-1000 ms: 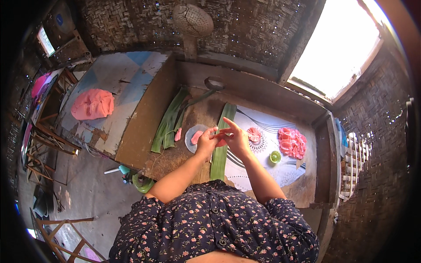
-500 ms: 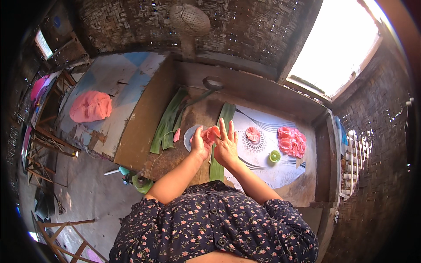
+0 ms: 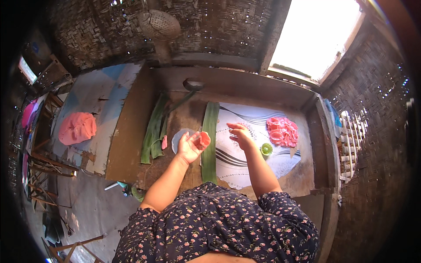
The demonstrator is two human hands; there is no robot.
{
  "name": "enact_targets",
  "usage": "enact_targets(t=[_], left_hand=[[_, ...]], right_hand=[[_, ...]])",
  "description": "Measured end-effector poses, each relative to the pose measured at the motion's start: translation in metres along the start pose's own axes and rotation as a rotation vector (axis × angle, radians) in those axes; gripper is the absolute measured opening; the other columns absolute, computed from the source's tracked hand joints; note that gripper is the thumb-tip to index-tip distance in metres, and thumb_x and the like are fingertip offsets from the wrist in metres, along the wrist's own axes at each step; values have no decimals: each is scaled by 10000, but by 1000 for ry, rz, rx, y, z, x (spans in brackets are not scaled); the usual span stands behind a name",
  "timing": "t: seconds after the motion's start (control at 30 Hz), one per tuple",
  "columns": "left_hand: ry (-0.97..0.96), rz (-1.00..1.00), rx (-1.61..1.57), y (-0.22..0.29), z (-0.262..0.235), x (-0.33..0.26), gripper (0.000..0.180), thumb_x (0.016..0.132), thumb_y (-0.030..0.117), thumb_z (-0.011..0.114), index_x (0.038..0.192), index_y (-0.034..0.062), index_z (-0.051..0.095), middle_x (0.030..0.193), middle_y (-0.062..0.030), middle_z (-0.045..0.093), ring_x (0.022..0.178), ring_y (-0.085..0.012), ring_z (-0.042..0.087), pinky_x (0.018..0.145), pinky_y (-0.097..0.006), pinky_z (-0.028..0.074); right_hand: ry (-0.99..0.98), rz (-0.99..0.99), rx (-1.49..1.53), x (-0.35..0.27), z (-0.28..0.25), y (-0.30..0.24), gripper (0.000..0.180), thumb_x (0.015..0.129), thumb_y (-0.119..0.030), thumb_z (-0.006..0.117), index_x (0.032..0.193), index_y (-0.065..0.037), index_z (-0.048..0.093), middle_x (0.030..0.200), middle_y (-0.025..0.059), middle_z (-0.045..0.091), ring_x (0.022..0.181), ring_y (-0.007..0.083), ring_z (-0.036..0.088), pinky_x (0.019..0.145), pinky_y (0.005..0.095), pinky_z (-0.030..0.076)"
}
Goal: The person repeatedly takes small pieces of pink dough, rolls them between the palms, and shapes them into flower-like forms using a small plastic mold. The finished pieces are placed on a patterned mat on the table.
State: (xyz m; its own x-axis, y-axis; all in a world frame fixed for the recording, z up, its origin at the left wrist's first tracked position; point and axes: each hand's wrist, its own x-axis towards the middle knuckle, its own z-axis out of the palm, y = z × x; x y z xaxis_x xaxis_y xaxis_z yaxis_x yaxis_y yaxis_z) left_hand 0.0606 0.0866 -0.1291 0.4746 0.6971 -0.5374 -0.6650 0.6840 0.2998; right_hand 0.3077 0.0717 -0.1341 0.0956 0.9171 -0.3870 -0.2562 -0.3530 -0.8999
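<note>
My left hand (image 3: 189, 147) is palm up over a small grey plate (image 3: 179, 138) and holds a flat pink dough piece (image 3: 204, 139). My right hand (image 3: 239, 133) hovers with fingers pinched over a large white patterned tray (image 3: 239, 164). It is not clear whether it holds anything. A cluster of pink shaped dough pieces (image 3: 283, 130) lies on the tray's far right, with a small green cup (image 3: 266, 149) beside it. A long green leaf strip (image 3: 209, 144) lies between my hands on the wooden table (image 3: 131, 140).
More green leaf strips (image 3: 153, 131) and a small pink piece (image 3: 164, 142) lie left of the plate. A pink dough lump (image 3: 77, 127) sits on a painted board at far left. A dark ladle (image 3: 193, 84) rests at the table's back. Woven walls and a bright window surround.
My hands, pressed together over the plate half a second ago, have parted. The right hand has moved right over the tray; the left keeps the pink piece in its palm.
</note>
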Motion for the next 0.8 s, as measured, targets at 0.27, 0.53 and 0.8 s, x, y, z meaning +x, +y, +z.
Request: enact_targets(t=[0.27, 0.53, 0.8], left_hand=[[-73, -24, -68, -4, -14, 14, 531, 922, 443, 367, 1106, -18, 553, 1091, -130, 598, 1026, -262, 563, 927, -403, 431], [-66, 25, -67, -2, -1, 1, 581, 897, 514, 376, 1133, 13, 552, 1140, -120, 576, 1105, -269, 514, 989, -443, 360], [-133, 94, -195, 6, -4, 2, 647, 886, 559, 361, 1187, 9, 519, 1223, -123, 535, 1186, -268, 452, 1039, -463, 284]], right_hand=[[610, -316, -161, 32, -29, 31, 223, 794, -146, 625, 996, -71, 682, 863, 62, 684, 708, 160, 629, 683, 273, 490], [792, 164, -798, 59, -85, 49, 362, 712, -381, 694, 924, -88, 690, 939, 137, 673, 913, 287, 639, 806, 374, 488], [688, -278, -1038, 36, -18, 10, 196, 738, -174, 648, 870, -49, 577, 796, 128, 649, 787, 307, 632, 711, 392, 489]])
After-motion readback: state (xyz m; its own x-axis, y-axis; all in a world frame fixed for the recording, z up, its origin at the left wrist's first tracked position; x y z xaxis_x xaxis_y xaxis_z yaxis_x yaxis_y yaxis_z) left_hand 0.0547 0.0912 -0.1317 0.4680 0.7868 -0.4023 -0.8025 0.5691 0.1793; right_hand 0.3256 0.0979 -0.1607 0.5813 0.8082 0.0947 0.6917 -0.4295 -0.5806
